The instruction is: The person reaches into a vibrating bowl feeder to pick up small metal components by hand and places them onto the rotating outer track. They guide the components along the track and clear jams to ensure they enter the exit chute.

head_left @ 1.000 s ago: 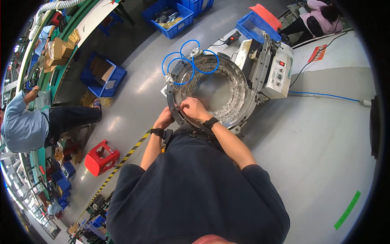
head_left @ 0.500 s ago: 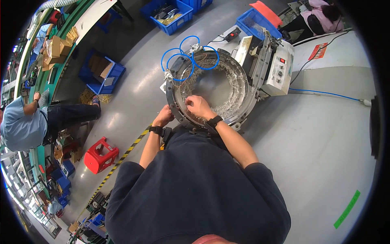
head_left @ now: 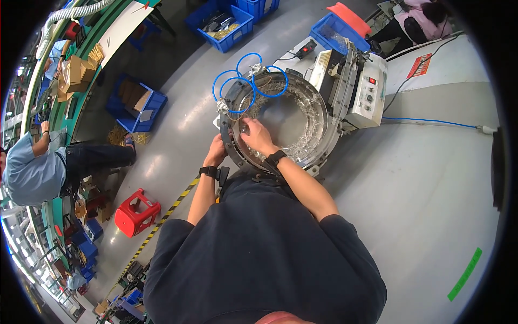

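Head view shows my two hands at one big round metal bowl [head_left: 280,116]. My right hand [head_left: 258,136] is inside the bowl, down at its near left wall, with the fingers curled on something small; I cannot tell what it is, or if my grip is pinching it. My left hand [head_left: 217,151] sits on the outside of the bowl's rim, and its grip looks wrapped on the edge. Each wrist has one dark band, so two bands. Lots of tiny shiny parts [head_left: 305,137] lie along the bowl's inner ring, too many to count. Blue hoses [head_left: 237,83] loop at the far left rim. One white control box [head_left: 367,92] stands just beside the bowl on the right. One red stool [head_left: 137,212] stands on the grey floor [head_left: 410,189] to my left. Four blue bins are near. One other person [head_left: 32,167] in a light blue shirt works far left.
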### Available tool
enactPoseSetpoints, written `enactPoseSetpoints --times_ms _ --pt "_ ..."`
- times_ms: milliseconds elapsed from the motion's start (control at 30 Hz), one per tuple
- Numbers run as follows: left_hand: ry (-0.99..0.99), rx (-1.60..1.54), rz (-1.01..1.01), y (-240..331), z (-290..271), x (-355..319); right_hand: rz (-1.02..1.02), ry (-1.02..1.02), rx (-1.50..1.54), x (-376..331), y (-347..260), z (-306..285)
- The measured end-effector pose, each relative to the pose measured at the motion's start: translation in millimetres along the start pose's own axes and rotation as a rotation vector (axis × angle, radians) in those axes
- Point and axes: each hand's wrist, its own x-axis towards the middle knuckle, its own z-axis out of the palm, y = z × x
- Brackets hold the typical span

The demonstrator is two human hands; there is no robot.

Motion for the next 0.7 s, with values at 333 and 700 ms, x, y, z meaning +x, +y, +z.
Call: enactPoseSetpoints --times_ms 333,700 --pt "-0.108 -0.004 -0.061 0 -7 -7 0.094 -0.293 -0.024 -8 16 -9" --pt "-0.046 0.014 -0.218 -2 -4 -14 0.018 -0.272 -0.082 -14 20 -14"
